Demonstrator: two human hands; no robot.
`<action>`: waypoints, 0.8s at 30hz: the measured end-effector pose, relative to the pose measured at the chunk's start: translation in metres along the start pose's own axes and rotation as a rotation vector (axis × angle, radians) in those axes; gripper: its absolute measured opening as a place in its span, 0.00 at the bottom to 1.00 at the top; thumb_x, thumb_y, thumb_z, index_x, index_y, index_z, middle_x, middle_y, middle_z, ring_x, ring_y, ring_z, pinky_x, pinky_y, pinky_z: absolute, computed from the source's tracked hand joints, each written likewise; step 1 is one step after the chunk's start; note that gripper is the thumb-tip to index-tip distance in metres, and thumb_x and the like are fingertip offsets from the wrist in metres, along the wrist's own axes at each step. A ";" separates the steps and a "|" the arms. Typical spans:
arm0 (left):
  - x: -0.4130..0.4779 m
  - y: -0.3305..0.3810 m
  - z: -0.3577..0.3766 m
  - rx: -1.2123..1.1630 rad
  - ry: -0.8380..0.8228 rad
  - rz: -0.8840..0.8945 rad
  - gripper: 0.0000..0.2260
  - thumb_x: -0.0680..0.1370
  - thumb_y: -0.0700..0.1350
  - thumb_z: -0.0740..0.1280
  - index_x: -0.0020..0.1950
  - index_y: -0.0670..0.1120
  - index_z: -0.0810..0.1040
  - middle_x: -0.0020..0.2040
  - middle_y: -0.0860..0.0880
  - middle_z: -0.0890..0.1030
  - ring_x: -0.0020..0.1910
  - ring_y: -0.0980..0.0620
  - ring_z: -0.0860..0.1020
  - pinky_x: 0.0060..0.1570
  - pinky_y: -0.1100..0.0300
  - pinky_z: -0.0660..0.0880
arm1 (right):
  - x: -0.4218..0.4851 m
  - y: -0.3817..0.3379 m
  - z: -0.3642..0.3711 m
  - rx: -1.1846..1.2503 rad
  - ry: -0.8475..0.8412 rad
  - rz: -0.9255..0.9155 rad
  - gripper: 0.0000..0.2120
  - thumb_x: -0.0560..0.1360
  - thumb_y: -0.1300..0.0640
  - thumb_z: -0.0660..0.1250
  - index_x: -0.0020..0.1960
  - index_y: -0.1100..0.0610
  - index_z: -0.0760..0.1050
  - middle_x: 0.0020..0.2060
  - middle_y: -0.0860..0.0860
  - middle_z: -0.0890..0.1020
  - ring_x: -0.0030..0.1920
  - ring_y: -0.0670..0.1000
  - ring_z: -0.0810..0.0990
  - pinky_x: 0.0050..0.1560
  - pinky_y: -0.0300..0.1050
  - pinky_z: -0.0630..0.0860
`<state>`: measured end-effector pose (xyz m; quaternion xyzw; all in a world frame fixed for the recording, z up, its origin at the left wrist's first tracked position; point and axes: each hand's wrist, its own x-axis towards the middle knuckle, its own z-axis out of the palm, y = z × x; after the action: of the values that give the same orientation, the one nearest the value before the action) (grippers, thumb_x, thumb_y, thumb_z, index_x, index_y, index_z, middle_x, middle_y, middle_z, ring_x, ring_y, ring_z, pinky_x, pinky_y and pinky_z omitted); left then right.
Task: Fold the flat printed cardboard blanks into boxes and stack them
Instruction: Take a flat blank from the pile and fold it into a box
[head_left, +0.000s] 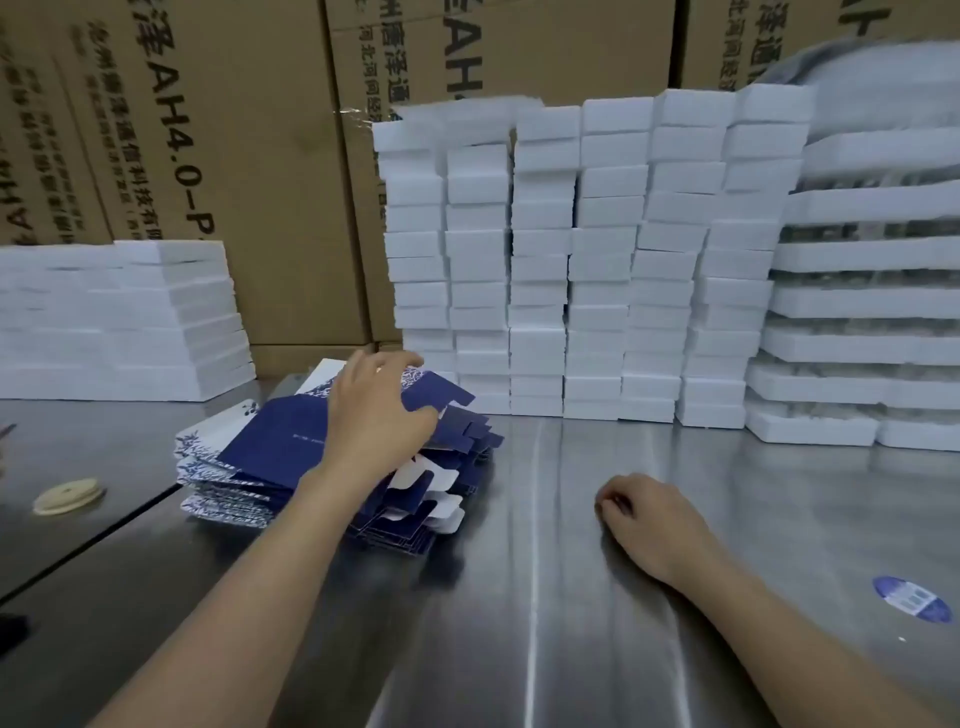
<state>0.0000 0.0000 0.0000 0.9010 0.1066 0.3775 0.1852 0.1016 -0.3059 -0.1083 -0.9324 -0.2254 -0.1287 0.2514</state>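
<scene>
Dozens of flat blue-and-white printed blanks lie in a loose, fanned pile (223, 496) on the steel table (545, 634), left of centre and in front of the person. The left hand (379, 415) lies across the top blank (270, 436). Its grip is closed on the card, with the fingers hooked over the far edge and the thumb pressed in at the right side. That end of the blank rides up a little from the sheets beneath. The right hand (649, 519) rests apart on bare table, fingers loosely curled and holding nothing.

The step in hand looks like taking one blank off the pile, and the main risk is lifting two at once. The sheets are slick and their cut flaps interlock, so a second one could cling. Peeling the raised end up first, rather than dragging the card sideways, should separate it cleanly and keep the pile from sliding further. The idle right hand could press down on the pile and then take the opposite edge once the blank comes over the open table, where there is room to fold along the creases.

Tall white stacks (597, 260) stand at the back; whether they are finished boxes I cannot tell.
</scene>
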 end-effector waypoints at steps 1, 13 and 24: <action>0.002 -0.006 0.001 0.024 -0.049 -0.038 0.26 0.73 0.46 0.71 0.72 0.56 0.75 0.72 0.52 0.75 0.76 0.46 0.65 0.76 0.44 0.62 | 0.000 0.001 0.002 -0.002 0.001 -0.009 0.09 0.81 0.52 0.63 0.52 0.46 0.82 0.50 0.44 0.82 0.53 0.50 0.81 0.52 0.46 0.74; -0.015 -0.026 0.008 -0.238 0.093 -0.106 0.22 0.75 0.28 0.62 0.56 0.54 0.81 0.57 0.53 0.82 0.59 0.50 0.79 0.54 0.54 0.77 | -0.008 -0.008 -0.002 -0.068 -0.044 -0.019 0.09 0.82 0.53 0.61 0.56 0.48 0.79 0.55 0.48 0.81 0.57 0.53 0.80 0.57 0.49 0.76; -0.046 0.070 -0.020 -0.421 0.437 0.524 0.19 0.71 0.19 0.60 0.46 0.39 0.81 0.50 0.46 0.86 0.61 0.58 0.82 0.77 0.43 0.69 | -0.020 -0.030 -0.027 0.826 0.010 0.231 0.23 0.86 0.38 0.58 0.54 0.51 0.85 0.51 0.49 0.88 0.53 0.52 0.87 0.60 0.51 0.79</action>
<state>-0.0431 -0.0736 0.0124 0.7387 -0.1695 0.6082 0.2361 0.0669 -0.3040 -0.0808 -0.7721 -0.1508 -0.0031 0.6174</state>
